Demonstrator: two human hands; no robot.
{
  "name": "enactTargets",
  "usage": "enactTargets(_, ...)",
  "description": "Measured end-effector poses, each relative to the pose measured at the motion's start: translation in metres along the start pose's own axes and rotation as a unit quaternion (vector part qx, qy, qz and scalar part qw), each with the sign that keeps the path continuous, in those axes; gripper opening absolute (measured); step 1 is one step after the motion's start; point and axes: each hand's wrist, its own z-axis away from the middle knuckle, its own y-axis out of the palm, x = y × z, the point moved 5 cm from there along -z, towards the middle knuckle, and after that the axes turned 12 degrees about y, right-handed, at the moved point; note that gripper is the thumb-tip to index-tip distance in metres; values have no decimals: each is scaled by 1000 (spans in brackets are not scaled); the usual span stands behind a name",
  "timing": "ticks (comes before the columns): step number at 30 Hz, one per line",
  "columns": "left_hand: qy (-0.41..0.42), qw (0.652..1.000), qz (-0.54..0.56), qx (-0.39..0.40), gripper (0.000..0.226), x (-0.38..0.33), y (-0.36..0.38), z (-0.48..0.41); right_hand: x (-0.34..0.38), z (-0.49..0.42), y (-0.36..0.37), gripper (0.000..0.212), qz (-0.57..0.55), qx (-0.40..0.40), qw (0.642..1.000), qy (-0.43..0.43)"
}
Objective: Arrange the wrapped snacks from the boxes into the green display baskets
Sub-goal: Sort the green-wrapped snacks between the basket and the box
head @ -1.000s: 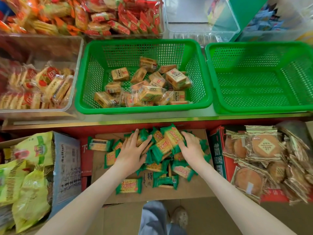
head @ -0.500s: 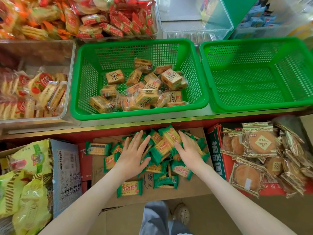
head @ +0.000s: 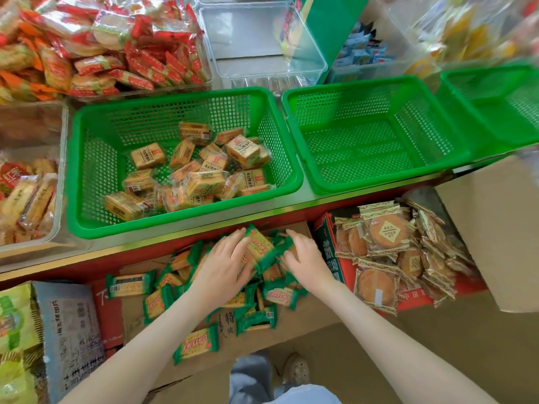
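Observation:
Green-wrapped snacks (head: 195, 344) lie loose in an open cardboard box (head: 291, 325) below the shelf. My left hand (head: 221, 266) and my right hand (head: 307, 259) squeeze a bunch of these packs (head: 259, 247) between them, raised just over the pile near the shelf edge. Above, the left green basket (head: 180, 225) holds several tan cracker packs (head: 204, 170). The middle green basket (head: 379, 188) has nothing in it. A third green basket (head: 495, 77) shows partly at the far right.
A red box (head: 329, 243) of round cakes (head: 385, 234) sits right of my hands, with a plain carton (head: 501, 228) beyond it. Yellow bags (head: 14, 325) lie at lower left. Clear tubs (head: 62, 170) of red-wrapped snacks line the left; an empty clear tub (head: 262, 39) stands behind.
My hands have drawn together from flat on the pile and lifted a bunch of green packs. The view has swung right, showing the third basket.

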Motion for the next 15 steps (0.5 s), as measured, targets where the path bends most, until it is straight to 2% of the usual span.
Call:
enactTargets(8,116,993,8,10,42,-70,-13,-69,-18,29,-68,49,5,-94,996,0)
enactTargets(12,136,990,-14,18,41,-97,-19,-95,-34,38,-96,48,-1,-120,993,-3)
enactTargets(15,121,992,-26,16,44,-109,-22,-108,-47,43,-112,49,-5,-118,993,-8)
